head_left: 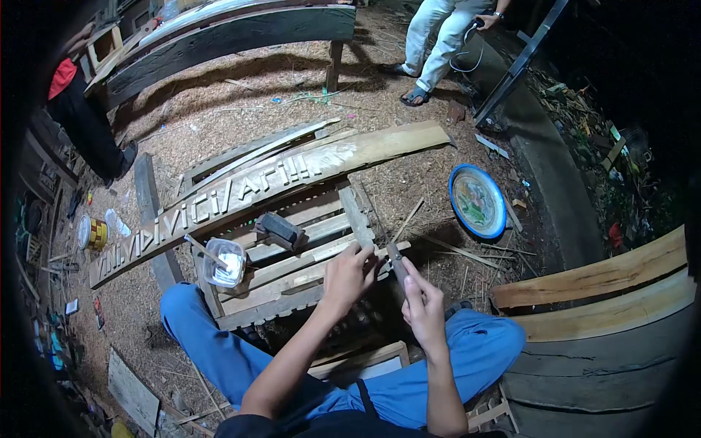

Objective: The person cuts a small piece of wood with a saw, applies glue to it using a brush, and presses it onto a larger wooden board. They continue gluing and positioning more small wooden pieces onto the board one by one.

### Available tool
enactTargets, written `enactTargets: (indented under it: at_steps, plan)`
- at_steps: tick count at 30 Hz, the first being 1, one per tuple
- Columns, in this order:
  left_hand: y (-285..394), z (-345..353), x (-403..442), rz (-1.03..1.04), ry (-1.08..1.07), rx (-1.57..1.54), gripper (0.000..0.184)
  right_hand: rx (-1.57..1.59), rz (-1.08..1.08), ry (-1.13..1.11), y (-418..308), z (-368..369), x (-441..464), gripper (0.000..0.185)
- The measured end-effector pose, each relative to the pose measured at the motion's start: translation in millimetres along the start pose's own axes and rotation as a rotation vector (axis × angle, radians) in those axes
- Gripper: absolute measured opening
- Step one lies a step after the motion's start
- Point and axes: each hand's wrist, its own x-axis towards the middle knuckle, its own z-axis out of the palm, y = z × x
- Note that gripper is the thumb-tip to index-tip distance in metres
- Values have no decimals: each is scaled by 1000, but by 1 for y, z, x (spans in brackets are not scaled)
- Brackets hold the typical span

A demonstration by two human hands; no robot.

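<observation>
My right hand is closed around a narrow, dark knife-like tool with a lighter brown far end. My left hand is beside it, thumb and fingers pinched together; what they hold, if anything, is too small to make out. Both hands are above the front right of a slatted wooden pallet. Across its far side lies a long plank bearing raised letters. A clear plastic tub with white contents and a stick leaning in it stands left of my hands. A dark block rests on the slats.
A blue-rimmed round tray lies to the right on the shavings. Curved boards are at the lower right. A paint bucket stands at left. Two people stand beyond, one near a long wooden bench, one holding a cable.
</observation>
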Motion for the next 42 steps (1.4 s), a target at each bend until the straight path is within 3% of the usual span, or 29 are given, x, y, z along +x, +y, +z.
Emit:
enactTargets:
  at_steps: [14, 22, 26, 31, 38, 42]
  plan:
    - [2, 2, 0, -62, 39, 14, 17, 89, -17, 42, 2, 6, 22, 42]
    - [0, -1, 3, -83, 38, 24, 15, 75, 36, 15, -10, -28, -36, 41]
    - [0, 1, 2, -34, 56, 8, 17, 9, -42, 1, -1, -8, 8, 42]
    - [-3, -1, 3, -69, 54, 37, 17, 35, 108, -7, -32, -37, -34, 40]
    - [-4, 5, 1, -67, 53, 26, 19, 15, 20, -31, -19, -10, 10, 41]
    - [-1, 0, 3, -97, 34, 37, 17, -18, 120, -40, -44, -39, -37, 41]
